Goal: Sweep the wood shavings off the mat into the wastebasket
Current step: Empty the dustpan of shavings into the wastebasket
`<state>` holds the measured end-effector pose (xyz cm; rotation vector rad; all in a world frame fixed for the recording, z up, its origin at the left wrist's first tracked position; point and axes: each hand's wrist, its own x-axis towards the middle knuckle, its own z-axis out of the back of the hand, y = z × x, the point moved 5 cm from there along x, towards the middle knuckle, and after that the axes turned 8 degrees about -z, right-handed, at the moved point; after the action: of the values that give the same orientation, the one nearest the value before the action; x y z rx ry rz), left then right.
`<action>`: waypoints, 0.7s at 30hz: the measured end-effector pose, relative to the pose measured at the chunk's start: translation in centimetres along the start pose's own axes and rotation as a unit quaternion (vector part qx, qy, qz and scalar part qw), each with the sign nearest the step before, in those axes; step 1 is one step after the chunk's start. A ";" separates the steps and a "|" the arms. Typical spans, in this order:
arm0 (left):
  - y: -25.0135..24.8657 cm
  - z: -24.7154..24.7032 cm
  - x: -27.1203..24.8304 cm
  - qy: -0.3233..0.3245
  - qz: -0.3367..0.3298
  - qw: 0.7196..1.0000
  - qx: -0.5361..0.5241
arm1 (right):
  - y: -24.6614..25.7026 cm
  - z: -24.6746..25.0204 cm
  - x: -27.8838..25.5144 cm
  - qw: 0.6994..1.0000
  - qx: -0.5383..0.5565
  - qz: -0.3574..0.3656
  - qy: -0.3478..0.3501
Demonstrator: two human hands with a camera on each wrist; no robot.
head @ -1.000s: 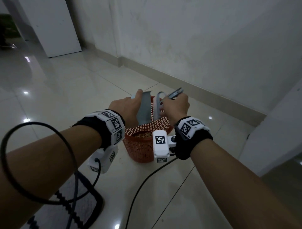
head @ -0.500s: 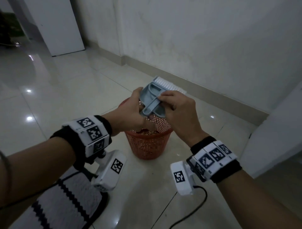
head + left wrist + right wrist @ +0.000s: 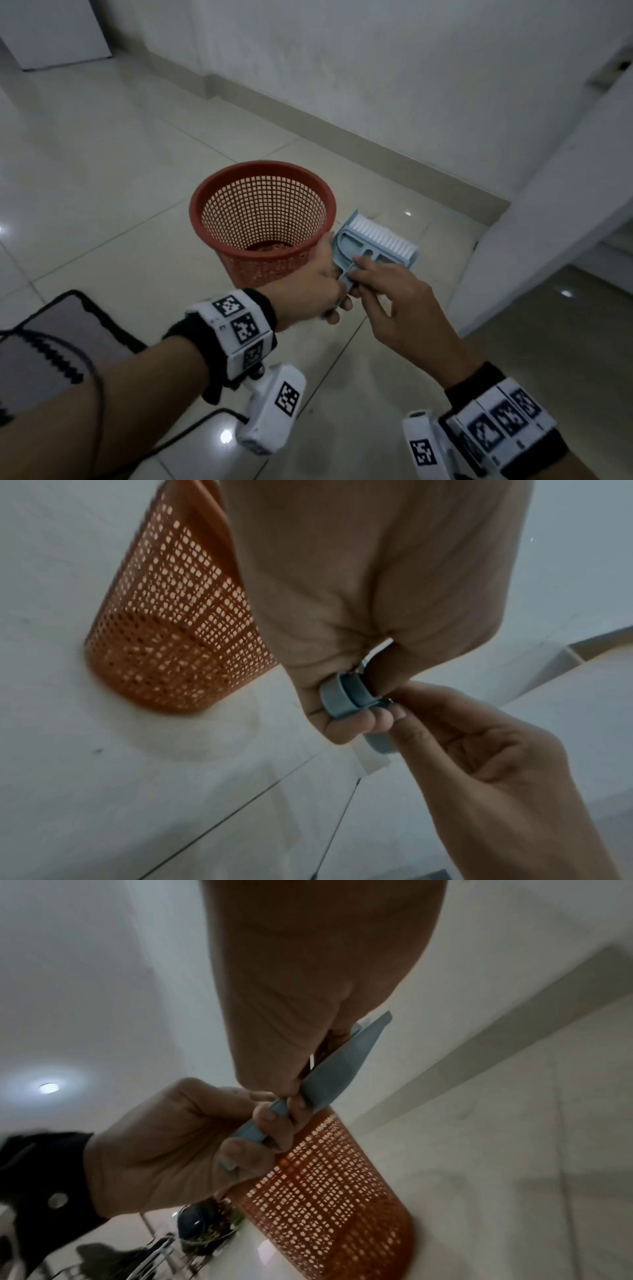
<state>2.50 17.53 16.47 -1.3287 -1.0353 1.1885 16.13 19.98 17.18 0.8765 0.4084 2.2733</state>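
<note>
Wood shavings (image 3: 270, 247) — a brownish heap lying at the bottom of the round orange mesh plastic wastebasket (image 3: 239, 178) — tell us that the emptying step looks done. Just to the right of the wastebasket, both hands hold the pale blue plastic dustpan (image 3: 346, 248), with the white-bristled hand brush (image 3: 380, 236) nested in it.

Our left hand (image 3: 308, 287) has its grip closed round the stacked handles; the left wrist view shows the fingers curled about them. Our right hand (image 3: 394, 301) pinches the same handle end between thumb and fingertips, the other fingers loosely spread.

We judge this to be the tidying step: fitting brush into pan once the load is dumped. The grey mat with a black zigzag border (image 3: 51, 342) lies on the floor to the left of the wastebasket, nearer us; whether shavings remain on it we cannot tell, since only a part shows. Next, we would either set the nested pair down beside the wastebasket or separate them again for another pass — that needs a look at the mat first.
</note>
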 end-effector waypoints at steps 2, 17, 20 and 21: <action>2.2 -1.4 1.1 0.013 0.016 1.000 0.012 | -2.2 -0.5 -1.5 0.999 -0.010 -0.030 0.018; 16.0 -3.4 5.2 -0.038 0.106 0.994 -0.009 | -11.8 -8.7 -6.0 0.962 0.003 -0.213 0.169; 17.9 -3.5 5.3 -0.046 0.112 0.993 -0.001 | -12.7 -10.3 -5.7 0.951 -0.011 -0.207 0.229; 17.8 -3.5 5.5 -0.047 0.106 0.993 0.003 | -12.9 -10.8 -5.6 0.947 -0.020 -0.205 0.247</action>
<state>6.19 20.64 -1.90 -1.4152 -0.9749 1.4231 17.90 25.08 0.34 0.1583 0.6920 2.0713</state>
